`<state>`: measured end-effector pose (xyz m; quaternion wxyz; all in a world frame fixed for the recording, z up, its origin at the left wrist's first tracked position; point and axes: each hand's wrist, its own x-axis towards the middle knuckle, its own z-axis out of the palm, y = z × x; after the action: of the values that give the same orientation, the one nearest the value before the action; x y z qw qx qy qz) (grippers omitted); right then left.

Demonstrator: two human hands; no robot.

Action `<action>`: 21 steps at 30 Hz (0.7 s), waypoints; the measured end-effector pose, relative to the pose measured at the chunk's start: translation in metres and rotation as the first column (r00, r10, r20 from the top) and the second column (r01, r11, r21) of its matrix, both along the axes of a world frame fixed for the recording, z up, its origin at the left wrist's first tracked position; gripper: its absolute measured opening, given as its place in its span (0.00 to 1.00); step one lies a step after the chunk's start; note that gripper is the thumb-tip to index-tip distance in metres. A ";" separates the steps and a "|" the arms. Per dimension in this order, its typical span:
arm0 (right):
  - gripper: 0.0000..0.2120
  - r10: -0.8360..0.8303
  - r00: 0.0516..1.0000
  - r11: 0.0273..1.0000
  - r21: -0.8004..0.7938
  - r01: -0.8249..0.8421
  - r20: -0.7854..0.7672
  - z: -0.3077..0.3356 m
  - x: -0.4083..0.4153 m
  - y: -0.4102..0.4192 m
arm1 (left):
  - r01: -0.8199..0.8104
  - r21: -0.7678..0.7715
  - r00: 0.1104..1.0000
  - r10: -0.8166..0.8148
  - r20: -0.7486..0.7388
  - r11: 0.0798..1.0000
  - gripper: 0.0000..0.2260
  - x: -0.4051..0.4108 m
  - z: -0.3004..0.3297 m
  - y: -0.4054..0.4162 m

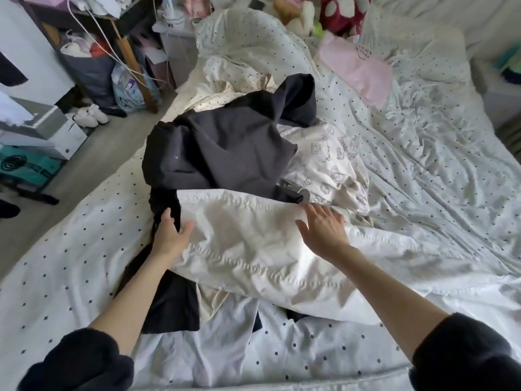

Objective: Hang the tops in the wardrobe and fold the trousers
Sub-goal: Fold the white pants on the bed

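White trousers [253, 246] lie spread across the middle of the bed, over other clothes. My left hand [170, 235] holds their left edge, thumb on top and fingers tucked beneath against dark fabric. My right hand [324, 227] lies flat on their upper edge with straight fingers. A dark grey garment [225, 148] is heaped just beyond them. A cream printed top [327, 165] lies to its right. More dark cloth [172, 303] sticks out below the trousers beside my left forearm.
The bed [423, 165] has a white dotted duvet, rumpled at the far end. A pink cloth [358, 69] and soft toys [301, 15] lie near the head. Left of the bed are bare floor [98, 153], white shoes [90, 115], bags and boxes.
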<state>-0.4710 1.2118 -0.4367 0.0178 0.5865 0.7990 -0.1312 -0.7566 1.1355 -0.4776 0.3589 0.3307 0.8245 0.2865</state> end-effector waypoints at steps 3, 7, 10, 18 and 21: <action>0.19 -0.022 0.999 0.999 -0.034 0.023 0.041 -0.010 -0.014 0.009 | -0.048 -0.071 0.998 0.050 0.031 0.996 0.21 -0.006 -0.012 0.006; 0.06 -0.017 0.999 0.978 0.208 0.026 -0.045 -0.012 -0.031 0.015 | -0.092 0.097 0.989 0.102 -0.105 0.991 0.17 -0.015 -0.013 0.008; 0.03 0.016 0.990 0.913 0.406 0.044 -0.142 -0.005 -0.046 0.025 | -0.138 0.210 0.952 0.189 -0.242 0.968 0.15 -0.032 -0.002 0.016; 0.22 0.103 0.977 0.974 0.217 -0.061 -0.188 -0.022 -0.052 -0.019 | -0.108 0.222 0.881 0.197 -0.429 0.969 0.15 -0.004 -0.001 -0.002; 0.22 0.102 0.986 0.977 0.202 -0.073 -0.135 -0.034 -0.014 -0.055 | 0.105 0.325 0.875 0.068 -0.479 0.940 0.16 0.042 -0.004 -0.021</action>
<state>-0.4847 1.1568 -0.4708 -0.0923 0.5386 0.8323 -0.0930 -0.7146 1.1142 -0.4812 0.0816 0.4568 0.8222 0.3296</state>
